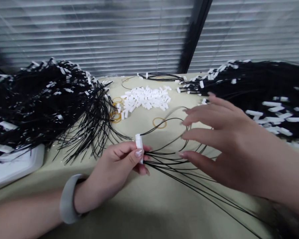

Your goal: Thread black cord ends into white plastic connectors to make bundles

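Observation:
My left hand [119,162] pinches a small white plastic tag [139,143] between thumb and fingers, with a thin black cord [164,124] looping out of it to the right. My right hand [221,142] hovers just right of it with fingers spread apart, over several loose black cords [179,166] that run across the table toward the lower right. It grips nothing that I can see. A pale bracelet [68,199] sits on my left wrist.
A big heap of black cords with white tags [40,103] lies at left, another heap [264,89] at right. A pile of loose white tags [146,99] and yellow rubber bands [159,122] lie mid-table. A white tray [12,166] sits at left. Window blinds stand behind.

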A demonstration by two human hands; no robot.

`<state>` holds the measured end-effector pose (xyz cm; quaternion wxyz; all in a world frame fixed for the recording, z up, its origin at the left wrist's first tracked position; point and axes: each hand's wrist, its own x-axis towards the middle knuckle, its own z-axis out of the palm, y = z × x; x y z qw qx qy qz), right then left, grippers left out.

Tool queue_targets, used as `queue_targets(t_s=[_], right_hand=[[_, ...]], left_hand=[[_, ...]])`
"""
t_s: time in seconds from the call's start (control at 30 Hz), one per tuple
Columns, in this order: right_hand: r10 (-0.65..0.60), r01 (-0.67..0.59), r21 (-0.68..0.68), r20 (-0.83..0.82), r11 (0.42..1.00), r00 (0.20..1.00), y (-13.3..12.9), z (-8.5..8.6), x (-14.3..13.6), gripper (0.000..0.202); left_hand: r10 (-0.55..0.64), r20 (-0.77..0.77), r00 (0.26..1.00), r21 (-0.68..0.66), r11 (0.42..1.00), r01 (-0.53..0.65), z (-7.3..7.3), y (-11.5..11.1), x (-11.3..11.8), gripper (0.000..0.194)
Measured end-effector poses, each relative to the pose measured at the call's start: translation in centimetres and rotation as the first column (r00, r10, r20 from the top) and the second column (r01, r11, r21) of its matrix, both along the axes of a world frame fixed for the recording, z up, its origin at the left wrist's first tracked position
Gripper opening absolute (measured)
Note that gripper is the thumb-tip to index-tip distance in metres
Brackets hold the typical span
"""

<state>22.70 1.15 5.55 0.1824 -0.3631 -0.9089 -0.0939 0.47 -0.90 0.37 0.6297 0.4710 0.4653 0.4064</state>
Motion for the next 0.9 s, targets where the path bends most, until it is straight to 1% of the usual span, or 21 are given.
queue_targets(t_s=[0.1,0.17,0.23,0.3,0.37,0.4,0.43,0.47,0.53,0.57,0.6,0.63,0.67,0.7,0.73,0.77,0.8,0.83,0.9], right_hand=[[-0.049,0.038,0.162,0.067,0.986,0.997,0.4,-0.6,-0.1,0.017],[-0.090,0.085,0.225,0.011,0.971,0.996,0.4,-1.3,-0.5,0.015],[-0.124,0.148,0.230,-0.113,0.962,0.986,0.3,-1.6,-0.9,0.012],[-0.178,0.229,0.174,-0.265,0.958,0.948,0.1,-1.6,-1.2,0.012],[-0.275,0.334,0.075,-0.418,0.940,0.866,0.2,-1.4,-1.2,0.025],[-0.331,0.377,0.007,-0.466,0.926,0.821,0.3,-1.2,-1.2,0.031],[-0.385,0.400,-0.071,-0.471,0.914,0.794,0.6,-1.1,-1.0,0.035],[-0.425,0.403,-0.146,-0.426,0.903,0.799,0.8,-0.9,-0.7,0.036],[-0.441,0.382,-0.267,-0.211,0.885,0.873,1.4,-0.8,0.0,0.035],[-0.411,0.366,-0.317,-0.088,0.875,0.907,1.6,-0.7,0.3,0.035],[-0.350,0.326,-0.371,0.002,0.870,0.937,1.8,-0.7,0.7,0.035],[-0.257,0.248,-0.450,0.041,0.858,0.966,1.9,-0.5,1.1,0.032],[-0.139,0.128,-0.542,0.022,0.830,0.990,1.9,-0.3,1.3,0.027],[-0.009,-0.017,-0.634,-0.038,0.773,0.999,1.9,-0.1,1.5,0.021],[0.107,-0.155,-0.703,-0.112,0.694,0.988,1.9,0.2,1.5,0.019],[0.192,-0.259,-0.744,-0.178,0.616,0.965,1.8,0.5,1.4,0.023],[0.234,-0.314,-0.764,-0.218,0.563,0.948,1.9,0.8,1.3,0.027],[0.237,-0.323,-0.777,-0.228,0.540,0.944,1.9,1.1,1.0,0.029],[0.182,-0.266,-0.808,-0.198,0.526,0.963,2.2,1.6,0.5,0.022]], left_hand=[[-0.020,0.039,0.999,-0.004,1.000,0.020,-0.2,0.0,-0.1,0.014],[-0.028,0.059,0.998,-0.011,1.000,0.028,-0.2,0.0,-0.2,0.014],[-0.029,0.084,0.996,-0.027,0.999,0.031,-0.3,0.0,-0.2,0.014],[-0.034,0.112,0.993,-0.044,0.998,0.040,-0.3,0.0,-0.2,0.015],[-0.043,0.125,0.991,-0.053,0.997,0.049,-0.3,0.0,-0.2,0.015],[-0.046,0.123,0.991,-0.054,0.997,0.053,-0.3,0.0,-0.2,0.016],[-0.047,0.116,0.992,-0.055,0.997,0.054,-0.3,0.0,-0.2,0.017],[-0.044,0.105,0.993,-0.054,0.997,0.050,-0.3,0.0,-0.1,0.017],[-0.027,0.079,0.996,-0.060,0.998,0.032,-0.3,0.0,-0.1,0.018],[-0.014,0.062,0.998,-0.068,0.998,0.018,-0.2,-0.1,-0.1,0.018],[-0.003,0.047,0.999,-0.075,0.997,0.006,-0.2,-0.1,0.0,0.018],[0.009,0.034,0.999,-0.081,0.997,-0.006,-0.2,-0.1,0.0,0.019],[0.018,0.024,1.000,-0.084,0.996,-0.016,-0.2,-0.2,0.0,0.019],[0.024,0.019,1.000,-0.082,0.996,-0.022,-0.2,-0.2,0.0,0.019],[0.025,0.022,0.999,-0.075,0.997,-0.024,-0.2,-0.2,0.0,0.020],[0.025,0.034,0.999,-0.069,0.997,-0.022,-0.1,-0.3,0.0,0.020],[0.025,0.054,0.998,-0.066,0.998,-0.021,0.0,-0.3,-0.1,0.020],[0.028,0.078,0.997,-0.066,0.998,-0.023,0.0,-0.3,-0.1,0.020],[0.035,0.123,0.992,-0.070,0.997,-0.026,0.2,-0.2,-0.1,0.019]])
